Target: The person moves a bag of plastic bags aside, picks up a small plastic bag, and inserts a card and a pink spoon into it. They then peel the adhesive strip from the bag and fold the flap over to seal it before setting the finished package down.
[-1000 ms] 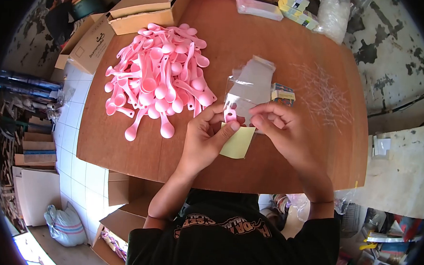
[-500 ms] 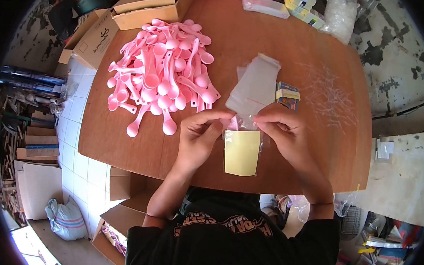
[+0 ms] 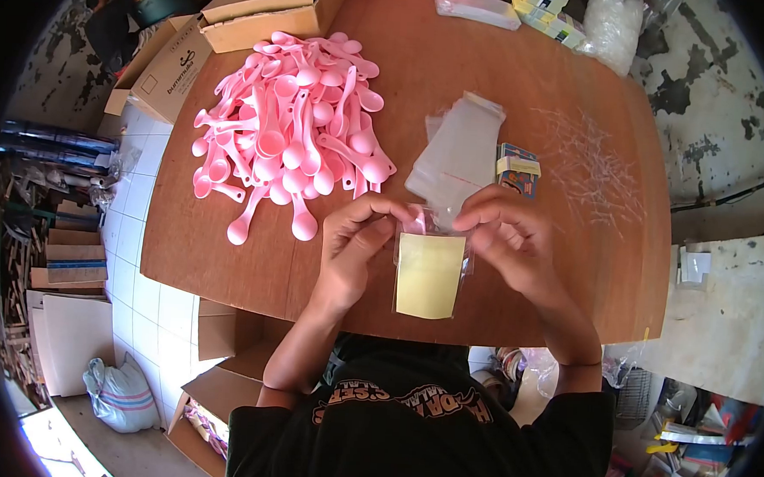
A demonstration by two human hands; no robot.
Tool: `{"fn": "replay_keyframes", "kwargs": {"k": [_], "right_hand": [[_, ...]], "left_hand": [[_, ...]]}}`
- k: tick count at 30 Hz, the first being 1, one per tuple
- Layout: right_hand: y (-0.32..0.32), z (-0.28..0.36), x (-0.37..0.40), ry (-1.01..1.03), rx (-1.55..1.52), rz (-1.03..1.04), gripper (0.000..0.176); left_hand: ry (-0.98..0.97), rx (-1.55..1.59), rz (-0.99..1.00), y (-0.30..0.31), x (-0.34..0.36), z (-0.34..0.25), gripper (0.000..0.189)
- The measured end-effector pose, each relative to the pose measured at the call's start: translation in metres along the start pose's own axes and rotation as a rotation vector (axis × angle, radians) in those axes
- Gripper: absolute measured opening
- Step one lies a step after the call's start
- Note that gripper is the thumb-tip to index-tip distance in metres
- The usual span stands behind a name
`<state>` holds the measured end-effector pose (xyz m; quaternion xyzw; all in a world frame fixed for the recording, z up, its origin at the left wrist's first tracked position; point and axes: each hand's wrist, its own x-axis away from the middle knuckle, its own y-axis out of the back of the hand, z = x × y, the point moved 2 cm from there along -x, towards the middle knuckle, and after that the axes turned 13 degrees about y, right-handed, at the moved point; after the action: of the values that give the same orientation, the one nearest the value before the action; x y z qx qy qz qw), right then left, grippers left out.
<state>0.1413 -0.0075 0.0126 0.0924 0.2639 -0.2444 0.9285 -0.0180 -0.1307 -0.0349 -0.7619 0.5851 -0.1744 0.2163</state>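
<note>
A clear plastic bag (image 3: 467, 265) hangs between my two hands near the table's front edge. Inside it lies a pale yellow card (image 3: 430, 277), and a bit of pink plastic (image 3: 416, 221) shows above the card. My left hand (image 3: 354, 246) pinches the bag's top left corner. At the top right corner, my right hand (image 3: 510, 237) has its fingers closed on the bag's edge. Just beyond sits a stack of flat clear bags (image 3: 460, 152). Beside that stack is a small bundle of printed cards (image 3: 518, 170) with a pale band around it.
A big heap of pink spoons (image 3: 297, 122) covers the table's left side. Thin clear strips (image 3: 597, 172) lie scattered at the right. Along the back stand a cardboard box (image 3: 269, 8), a clear packet (image 3: 476, 8) and a plastic roll (image 3: 613, 30).
The bag with the yellow card has shifted slightly left and tilted a little. My left hand has moved slightly left with it; my right hand stays almost in place.
</note>
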Motion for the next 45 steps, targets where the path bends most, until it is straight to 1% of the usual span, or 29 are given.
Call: {"fn": "replay_keyframes", "kwargs": {"k": [2, 4, 5, 8, 10, 11, 12, 13, 14, 15, 16, 17, 18, 19, 20, 21, 22, 23, 24, 26, 28, 31, 33, 36, 37, 39, 41, 43, 45], "right_hand": [[-0.004, -0.001, 0.001, -0.043, -0.064, -0.05, 0.018], [-0.005, -0.003, 0.003, -0.011, 0.118, 0.023, 0.031], [-0.007, -0.001, 0.004, -0.011, 0.117, 0.022, 0.031], [-0.008, 0.014, 0.005, -0.181, -0.063, -0.046, 0.048], [0.005, 0.019, 0.009, -0.197, -0.034, -0.068, 0.049], [0.012, 0.021, 0.013, -0.217, -0.006, -0.085, 0.05], [0.019, 0.023, 0.017, -0.227, -0.016, -0.09, 0.05], [0.028, 0.025, 0.022, -0.23, 0.043, -0.102, 0.049], [0.036, 0.026, 0.026, -0.234, 0.101, -0.109, 0.049], [0.043, 0.027, 0.029, -0.235, 0.16, -0.113, 0.049], [0.047, 0.029, 0.032, -0.242, 0.149, -0.108, 0.049], [0.051, 0.032, 0.036, -0.267, 0.172, -0.139, 0.048], [0.054, 0.033, 0.038, -0.29, 0.198, -0.17, 0.046], [0.057, 0.032, 0.039, -0.29, 0.194, -0.169, 0.046], [0.059, 0.031, 0.041, -0.31, 0.212, -0.166, 0.043], [0.059, 0.03, 0.043, -0.329, 0.232, -0.166, 0.041], [0.059, 0.028, 0.043, -0.327, 0.236, -0.177, 0.041], [0.058, 0.025, 0.042, -0.377, 0.287, -0.132, 0.039], [0.057, 0.022, 0.041, -0.427, 0.341, -0.089, 0.037], [0.056, 0.018, 0.037, -0.396, 0.419, -0.03, 0.034], [0.055, 0.014, 0.035, -0.367, 0.504, 0.028, 0.031], [0.057, 0.011, 0.032, -0.315, 0.597, 0.045, 0.027], [0.056, 0.007, 0.029, -0.346, 0.664, 0.03, 0.024], [0.052, -0.013, 0.025, -0.306, 0.759, 0.024, 0.02], [0.051, -0.02, 0.022, -0.301, 0.757, 0.022, 0.02], [0.048, -0.031, 0.01, -0.053, 0.996, 0.132, 0.014], [0.052, -0.047, 0.0, 0.017, 1.126, 0.202, 0.012], [0.053, -0.059, -0.006, 0.086, 1.249, 0.285, 0.01], [0.055, -0.067, -0.01, 0.01, 1.256, 0.28, 0.012]], "left_hand": [[-0.017, -0.045, -0.009, -0.002, 0.0, 0.0, 0.017], [-0.067, -0.113, 0.007, -0.014, 0.003, -0.008, 0.033], [-0.067, -0.114, 0.007, -0.012, 0.01, -0.013, 0.033], [-0.086, -0.306, -0.075, 0.025, 0.058, -0.043, 0.044], [-0.385, -0.296, -0.296, 0.087, 0.116, -0.055, 0.049], [-0.603, 0.0, -0.567, 0.115, 0.151, -0.058, 0.04], [-0.8, -0.025, -0.949, 0.126, 0.169, -0.082, 0.038], [-0.779, -0.373, -0.511, 0.188, 0.226, -0.098, 0.052], [-0.768, -0.384, -1.076, 0.177, 0.235, -0.105, 0.054], [-0.775, -0.375, -1.527, 0.176, 0.237, -0.107, 0.051], [-0.802, -0.445, -1.677, 0.202, 0.253, -0.092, 0.044], [-0.83, -0.515, -1.827, 0.258, 0.284, -0.061, 0.038], [-0.736, -0.76, -1.818, 0.341, 0.339, -0.023, 0.025], [-0.805, -0.325, -1.476, 0.43, 0.381, 0.041, 0.014], [-0.106, -0.941, -2.07, 0.404, 0.347, 0.08, 0.024], [0.085, -1.031, -2.04, 0.427, 0.34, 0.131, 0.026], [0.103, -1.119, -1.906, 0.392, 0.306, 0.16, 0.028], [0.421, -1.174, -1.911, 0.402, 0.292, 0.207, 0.021], [0.317, -1.242, -1.668, 0.421, 0.288, 0.264, 0.019], [0.575, -1.143, -1.532, 0.397, 0.246, 0.311, 0.019], [0.718, -1.041, -1.505, 0.375, 0.213, 0.328, 0.019], [0.752, -0.896, -1.555, 0.357, 0.185, 0.328, 0.019], [0.71, -0.81, -1.624, 0.351, 0.176, 0.319, 0.02], [0.516, -0.598, -1.783, 0.347, 0.176, 0.292, 0.021], [0.407, -0.516, -1.849, 0.346, 0.179, 0.278, 0.021], [0.147, -0.36, -1.95, 0.345, 0.19, 0.245, 0.022], [-0.153, -0.293, -2.022, 0.338, 0.205, 0.201, 0.023], [-0.452, -0.362, -2.083, 0.329, 0.223, 0.146, 0.024], [-0.644, -0.59, -2.176, 0.319, 0.238, 0.1, 0.032]]}}
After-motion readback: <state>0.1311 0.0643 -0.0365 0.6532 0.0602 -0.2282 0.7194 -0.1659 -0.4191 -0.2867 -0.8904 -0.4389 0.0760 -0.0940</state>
